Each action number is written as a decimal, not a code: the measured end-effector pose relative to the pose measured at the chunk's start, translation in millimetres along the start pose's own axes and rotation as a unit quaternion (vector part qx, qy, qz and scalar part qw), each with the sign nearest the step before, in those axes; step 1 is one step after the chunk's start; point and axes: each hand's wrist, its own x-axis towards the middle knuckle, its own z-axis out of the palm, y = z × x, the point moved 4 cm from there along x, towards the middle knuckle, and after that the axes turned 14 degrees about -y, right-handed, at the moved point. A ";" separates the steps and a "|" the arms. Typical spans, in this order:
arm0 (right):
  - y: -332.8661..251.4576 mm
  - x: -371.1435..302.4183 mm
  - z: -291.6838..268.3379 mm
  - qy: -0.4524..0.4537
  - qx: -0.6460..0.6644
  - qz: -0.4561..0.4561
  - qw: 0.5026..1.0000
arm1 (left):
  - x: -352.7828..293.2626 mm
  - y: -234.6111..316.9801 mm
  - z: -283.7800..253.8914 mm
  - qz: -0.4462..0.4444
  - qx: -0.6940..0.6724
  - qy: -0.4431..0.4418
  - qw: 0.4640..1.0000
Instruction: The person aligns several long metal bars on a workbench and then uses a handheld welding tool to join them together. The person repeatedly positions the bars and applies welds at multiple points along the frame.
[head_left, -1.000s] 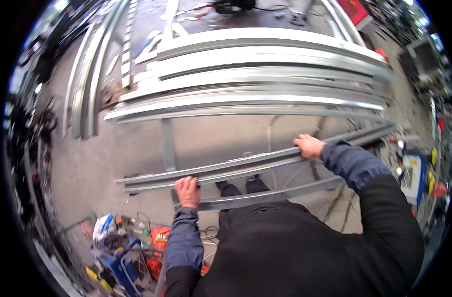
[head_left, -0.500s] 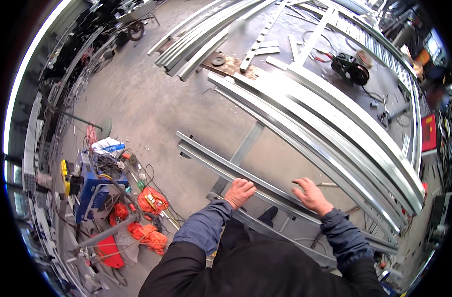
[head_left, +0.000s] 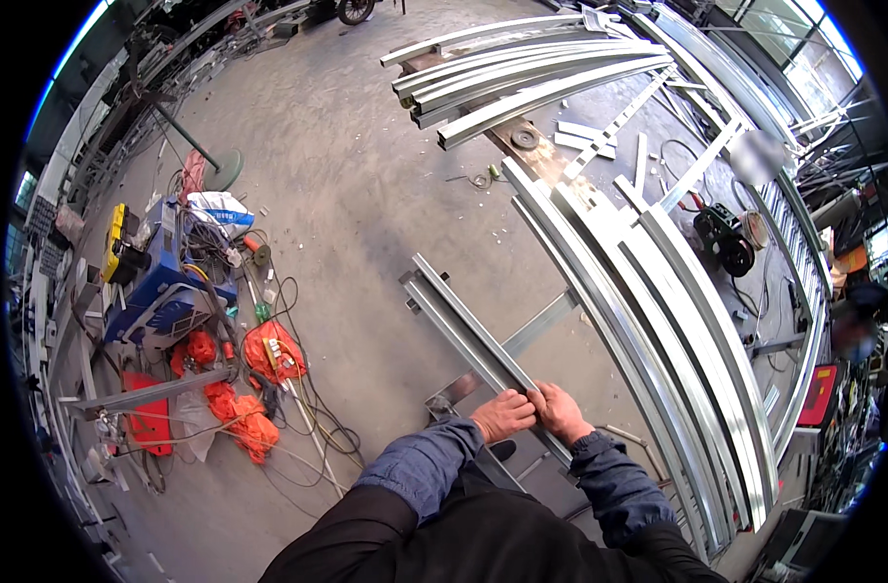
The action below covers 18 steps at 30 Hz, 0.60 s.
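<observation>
A long galvanized steel channel (head_left: pixel 465 328) runs from the middle of the floor back toward my body, its open groove facing up. My left hand (head_left: pixel 503 417) has its fingers curled over the channel's near left edge. Right beside it, my right hand (head_left: pixel 562 412) is closed on the channel's right edge, its fingertips almost touching the left hand. Any small piece between the fingers is hidden. A flat metal crossbar (head_left: pixel 541 321) passes beneath the channel toward the stacked profiles. Small dark brackets show near the channel's far end.
Long bright steel profiles (head_left: pixel 648 360) lie stacked to the right, with another bundle (head_left: pixel 541 78) at the far side. A blue machine (head_left: pixel 162 301), orange plastic bags (head_left: pixel 240 418) and tangled cables (head_left: pixel 303 398) are on the left floor. A black-and-green machine (head_left: pixel 726 241) stands far right.
The view has turned, so the channel slants more steeply. My right hand has come in from the right and closed on the channel next to my left hand; before, it hovered open.
</observation>
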 end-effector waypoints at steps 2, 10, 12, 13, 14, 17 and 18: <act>-3.6 1.4 0.6 -0.012 -0.009 -0.001 1.000 | -3.0 0.1 -1.1 -0.001 0.002 0.000 1.000; -0.6 -4.4 2.8 -0.022 -0.014 0.019 0.999 | -6.5 -1.9 6.2 0.006 0.003 -0.005 1.000; 9.2 -9.5 7.4 -0.019 -0.009 0.018 1.000 | -6.2 -5.4 6.4 0.008 0.006 -0.009 1.000; 10.1 -13.0 5.9 -0.026 -0.010 0.019 0.999 | -5.7 -6.5 6.0 0.008 0.008 -0.003 1.000; 11.4 -14.6 3.9 -0.033 -0.010 0.020 0.999 | -5.4 -7.2 5.7 0.008 0.009 0.004 1.000; 15.5 -16.9 4.4 -0.024 -0.013 0.020 0.999 | -6.6 -6.4 5.8 0.003 0.005 0.005 1.000; 16.9 -17.6 4.2 -0.018 -0.009 0.012 1.000 | -6.0 -6.1 6.3 0.003 0.004 0.004 1.000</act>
